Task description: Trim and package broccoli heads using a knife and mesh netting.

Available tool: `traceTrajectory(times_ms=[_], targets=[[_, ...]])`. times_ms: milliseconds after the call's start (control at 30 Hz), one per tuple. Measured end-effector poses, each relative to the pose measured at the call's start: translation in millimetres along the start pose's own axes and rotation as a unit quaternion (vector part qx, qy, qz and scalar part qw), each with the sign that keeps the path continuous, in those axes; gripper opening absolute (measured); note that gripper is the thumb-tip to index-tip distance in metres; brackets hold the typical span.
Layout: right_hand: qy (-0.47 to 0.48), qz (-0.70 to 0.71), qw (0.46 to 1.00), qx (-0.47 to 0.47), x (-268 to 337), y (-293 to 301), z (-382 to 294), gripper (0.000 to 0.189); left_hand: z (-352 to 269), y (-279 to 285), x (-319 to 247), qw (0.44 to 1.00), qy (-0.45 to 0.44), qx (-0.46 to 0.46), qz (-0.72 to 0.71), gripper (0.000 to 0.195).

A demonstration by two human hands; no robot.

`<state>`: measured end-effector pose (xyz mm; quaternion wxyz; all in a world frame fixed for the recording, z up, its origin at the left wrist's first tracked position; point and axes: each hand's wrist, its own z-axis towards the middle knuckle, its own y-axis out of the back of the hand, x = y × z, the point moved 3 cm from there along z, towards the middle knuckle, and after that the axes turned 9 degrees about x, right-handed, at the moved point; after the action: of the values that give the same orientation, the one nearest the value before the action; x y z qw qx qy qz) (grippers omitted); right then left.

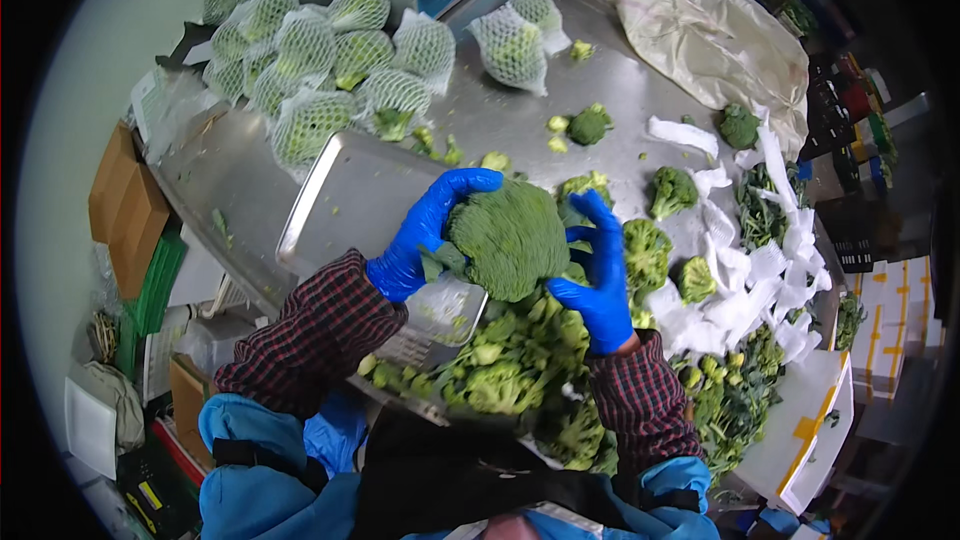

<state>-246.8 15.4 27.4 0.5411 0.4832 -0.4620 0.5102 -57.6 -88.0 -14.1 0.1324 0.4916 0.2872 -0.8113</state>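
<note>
A large broccoli head (511, 240) is in front of me, its green crown turned up towards the camera. My left hand (417, 240), in a blue glove, grips it from the left with the thumb and fingers around its edge. A small leaf (444, 261) sticks out beside the palm. At its right side, my right hand (600, 277), also blue-gloved, has its fingers spread; whether the thumb touches the crown is unclear. A metal tray (360, 202) lies beneath my left hand. Cut broccoli pieces and trimmings (510, 360) are heaped below the hands.
Several broccoli heads in white foam nets (307, 52) are grouped at the upper left of the steel table (480, 120). Loose foam nets (742, 270) lie on the right, near a pale sack (712, 37). A white foam box (802, 420) stands at the lower right.
</note>
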Motion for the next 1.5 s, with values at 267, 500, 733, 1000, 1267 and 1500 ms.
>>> traceTrajectory(times_ms=[267,500,733,1000,1267,1500], targets=[[-0.152,0.057,0.987,0.021,-69,-93,-17,0.070,-63,45,-22,0.958,0.179,-0.019,0.223,0.069],[-0.206,-0.023,0.978,0.022,-55,-76,-28,0.050,-120,78,-60,0.942,0.159,-0.104,0.276,0.059],[-0.172,-0.067,0.983,-0.007,-24,-41,-26,0.042,-133,92,-93,0.946,0.157,-0.151,0.242,0.046],[-0.200,-0.076,0.977,-0.008,-7,-31,-39,0.038,-126,96,-100,0.958,0.125,-0.158,0.202,0.042],[-0.202,-0.054,0.977,0.026,-23,-50,-31,0.037,-107,76,-77,0.960,0.166,-0.128,0.186,0.050],[-0.126,-0.017,0.991,0.037,-69,-113,-3,0.080,-91,38,0,0.967,0.165,-0.160,0.106,0.107]])
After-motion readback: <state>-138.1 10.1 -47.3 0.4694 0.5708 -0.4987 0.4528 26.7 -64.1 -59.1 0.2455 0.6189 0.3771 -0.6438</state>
